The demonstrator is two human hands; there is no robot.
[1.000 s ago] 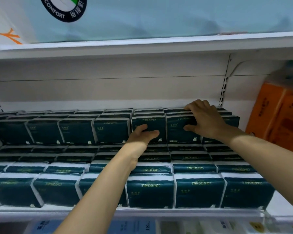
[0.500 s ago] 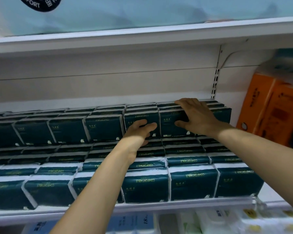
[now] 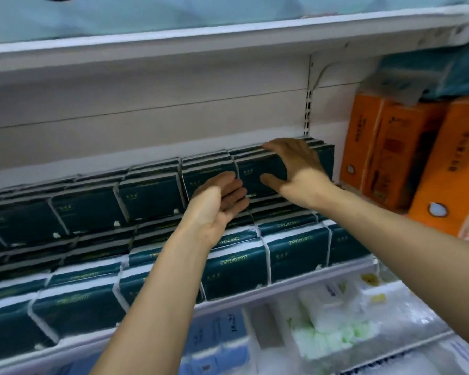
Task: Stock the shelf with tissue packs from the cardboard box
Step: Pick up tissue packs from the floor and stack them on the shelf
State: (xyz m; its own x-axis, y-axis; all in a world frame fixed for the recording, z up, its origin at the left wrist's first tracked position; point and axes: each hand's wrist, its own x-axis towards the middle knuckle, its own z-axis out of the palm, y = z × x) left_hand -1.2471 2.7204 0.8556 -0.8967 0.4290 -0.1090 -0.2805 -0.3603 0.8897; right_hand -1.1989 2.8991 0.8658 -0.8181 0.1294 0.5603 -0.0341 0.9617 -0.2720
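Observation:
Dark green tissue packs fill the white shelf (image 3: 268,291) in a raised rear row (image 3: 149,194) and front rows (image 3: 236,269). My right hand (image 3: 295,169) reaches over the rear-row pack (image 3: 260,166) near the right end. Its fingers are spread along the pack's top edge and the thumb is out in front of the pack's face. My left hand (image 3: 217,203) hovers just left of it, in front of the neighbouring pack (image 3: 203,175), palm turned inward, fingers relaxed and holding nothing. The cardboard box is out of view.
Orange tissue boxes (image 3: 390,155) stand to the right of the green packs. An upper shelf (image 3: 228,33) overhangs the bay. On the shelf below lie white and light-blue wrapped packs (image 3: 322,323).
My left hand has come off the rear-row pack and turned palm inward. My right hand's fingers have loosened and spread. The view has swung left and downward and is blurred.

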